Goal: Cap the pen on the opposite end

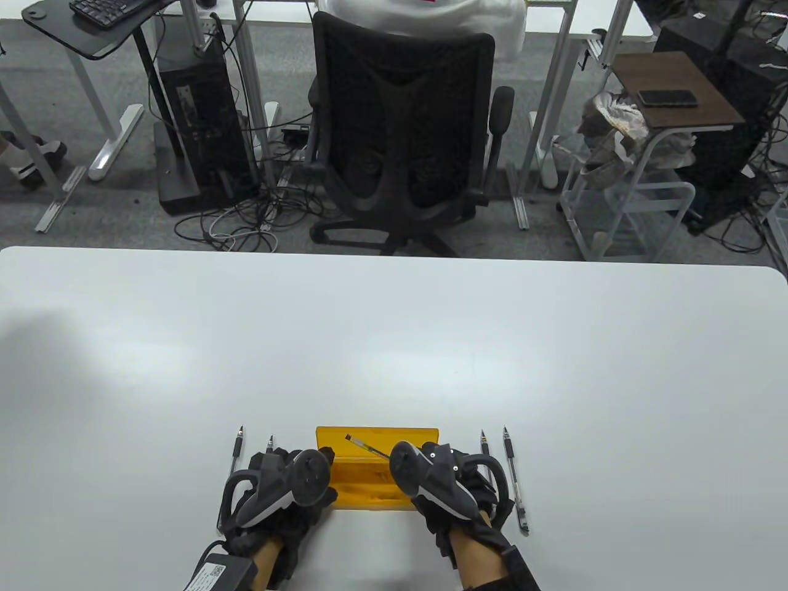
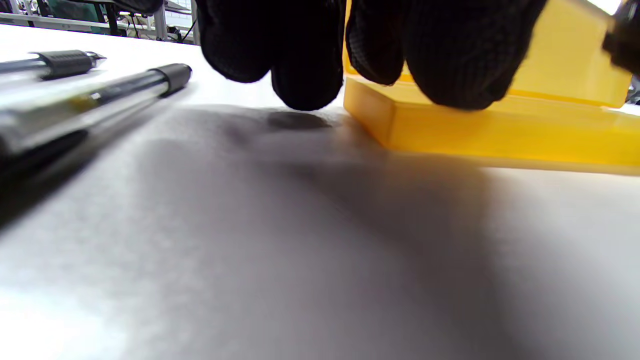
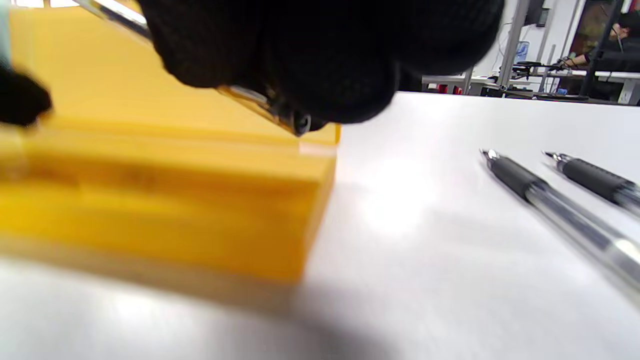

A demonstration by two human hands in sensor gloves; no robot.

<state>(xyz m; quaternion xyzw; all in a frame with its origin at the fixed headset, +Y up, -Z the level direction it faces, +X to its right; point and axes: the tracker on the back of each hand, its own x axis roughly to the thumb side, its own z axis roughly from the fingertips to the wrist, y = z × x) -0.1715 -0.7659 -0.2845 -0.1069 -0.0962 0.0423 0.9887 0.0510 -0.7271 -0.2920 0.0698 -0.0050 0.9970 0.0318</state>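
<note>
- Table view: a yellow box (image 1: 369,474) with its lid standing up sits on the white counter (image 1: 394,345) near the front edge, between the two gloved hands. The left hand (image 1: 283,486) rests against the box's left end. The right hand (image 1: 440,477) is at the box's right end and holds a thin pen (image 1: 367,447) that slants up and to the left over the open box. Two pens (image 1: 237,446) lie on the counter just left of the left hand, and two more pens (image 1: 514,480) lie just right of the right hand, all pointing away from the person. An office chair (image 1: 400,148) stands beyond the counter.
- Left wrist view: the left hand's fingertips (image 2: 305,65) hang down close to the counter, beside the yellow box's corner (image 2: 395,125), and some overlap the box's edge. They hold nothing visible, and how far this grip is open cannot be told. The two pens (image 2: 100,95) lie off to the left.
- Right wrist view: the right hand's fingers (image 3: 310,55) are closed around the clear-barrelled pen (image 3: 260,102), whose end pokes out below them above the box's right end (image 3: 200,200). The two other pens (image 3: 550,200) lie on the counter to the right, apart from the box.
</note>
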